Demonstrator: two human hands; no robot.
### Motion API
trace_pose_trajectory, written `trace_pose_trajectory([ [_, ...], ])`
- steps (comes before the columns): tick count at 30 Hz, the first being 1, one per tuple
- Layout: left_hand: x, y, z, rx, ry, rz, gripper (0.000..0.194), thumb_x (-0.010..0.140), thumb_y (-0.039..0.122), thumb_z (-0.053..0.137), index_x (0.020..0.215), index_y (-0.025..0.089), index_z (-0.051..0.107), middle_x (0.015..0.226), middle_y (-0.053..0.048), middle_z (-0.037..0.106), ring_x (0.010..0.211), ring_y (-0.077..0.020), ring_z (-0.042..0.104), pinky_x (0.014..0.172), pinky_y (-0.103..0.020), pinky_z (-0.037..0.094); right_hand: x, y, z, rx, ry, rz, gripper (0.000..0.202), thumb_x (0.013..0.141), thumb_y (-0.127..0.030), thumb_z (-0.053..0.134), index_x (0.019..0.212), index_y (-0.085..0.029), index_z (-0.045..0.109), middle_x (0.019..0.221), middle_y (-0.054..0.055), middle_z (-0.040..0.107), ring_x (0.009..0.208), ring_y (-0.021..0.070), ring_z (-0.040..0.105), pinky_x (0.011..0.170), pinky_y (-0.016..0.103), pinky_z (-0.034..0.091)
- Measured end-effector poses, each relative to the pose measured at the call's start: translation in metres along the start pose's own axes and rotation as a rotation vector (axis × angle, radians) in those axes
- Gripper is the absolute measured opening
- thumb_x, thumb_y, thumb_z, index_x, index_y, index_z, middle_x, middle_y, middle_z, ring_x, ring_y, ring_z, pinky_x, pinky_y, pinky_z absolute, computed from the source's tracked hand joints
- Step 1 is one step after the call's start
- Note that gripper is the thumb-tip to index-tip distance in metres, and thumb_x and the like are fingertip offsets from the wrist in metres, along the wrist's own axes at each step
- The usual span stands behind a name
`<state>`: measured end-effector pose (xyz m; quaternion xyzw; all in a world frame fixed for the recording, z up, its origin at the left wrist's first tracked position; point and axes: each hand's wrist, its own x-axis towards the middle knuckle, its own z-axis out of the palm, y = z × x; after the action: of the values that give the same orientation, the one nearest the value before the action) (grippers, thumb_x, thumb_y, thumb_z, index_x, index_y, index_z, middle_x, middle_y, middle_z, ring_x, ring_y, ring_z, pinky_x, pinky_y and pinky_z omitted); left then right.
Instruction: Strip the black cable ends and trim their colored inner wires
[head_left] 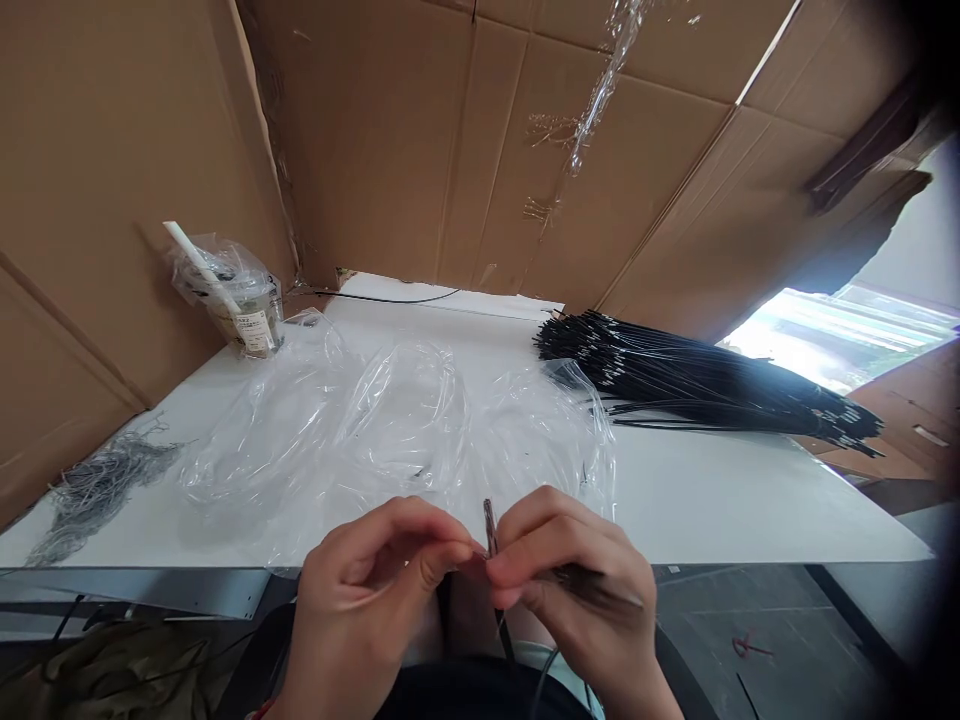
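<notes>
In the head view, my left hand (375,600) is at the lower middle, thumb and forefinger pinched together at the end of a dark cable; what lies between them is too small to make out. Beside it, my right hand (581,590) has its fingers closed around a slim metal tool (490,525), whose tip sticks up between the hands. A black cable (504,635) hangs below the fingertips toward the lap. Both hands are just in front of the table's near edge and nearly touch each other.
Crumpled clear plastic bags (405,430) cover the middle of the white table (712,500). A thick bundle of black cables (697,380) lies at the right. At the left are a wrapped cup with a straw (255,320) and a pile of thin grey strands (105,490). Cardboard walls (390,140) stand behind.
</notes>
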<state>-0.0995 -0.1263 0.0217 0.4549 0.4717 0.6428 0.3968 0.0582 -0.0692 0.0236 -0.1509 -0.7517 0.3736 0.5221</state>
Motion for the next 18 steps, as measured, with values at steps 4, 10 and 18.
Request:
trace_pose_trajectory([
  [4,0.0,-0.003,0.005,-0.111,0.052,-0.109,0.013,0.083,0.027,0.077,0.07,0.025,0.074,0.066,0.003,0.073,0.063,-0.0132,0.07,0.063,-0.016,0.057,0.0,0.011,0.005,0.174,0.066,0.091,0.009,0.085,-0.021,0.079,0.089,-0.029,0.078,0.077,0.0,0.071,0.066,0.0138,0.064,0.061,0.027,0.054],
  [10,-0.001,-0.006,0.009,-0.109,0.074,-0.066,0.014,0.087,0.023,0.074,0.073,0.027,0.073,0.067,0.005,0.072,0.064,-0.01,0.069,0.066,-0.013,0.055,-0.009,0.019,0.012,0.334,0.176,0.2,0.003,0.088,-0.024,0.076,0.085,-0.025,0.075,0.078,0.002,0.072,0.065,0.0137,0.064,0.058,0.025,0.051],
  [18,0.003,-0.014,0.001,-0.098,-0.04,0.141,0.019,0.092,0.015,0.067,0.08,0.028,0.073,0.079,0.004,0.076,0.076,-0.0114,0.072,0.073,-0.016,0.056,-0.012,0.019,0.012,0.346,0.24,0.283,0.009,0.092,-0.024,0.071,0.084,-0.023,0.069,0.08,0.001,0.072,0.069,0.0126,0.064,0.062,0.024,0.05],
])
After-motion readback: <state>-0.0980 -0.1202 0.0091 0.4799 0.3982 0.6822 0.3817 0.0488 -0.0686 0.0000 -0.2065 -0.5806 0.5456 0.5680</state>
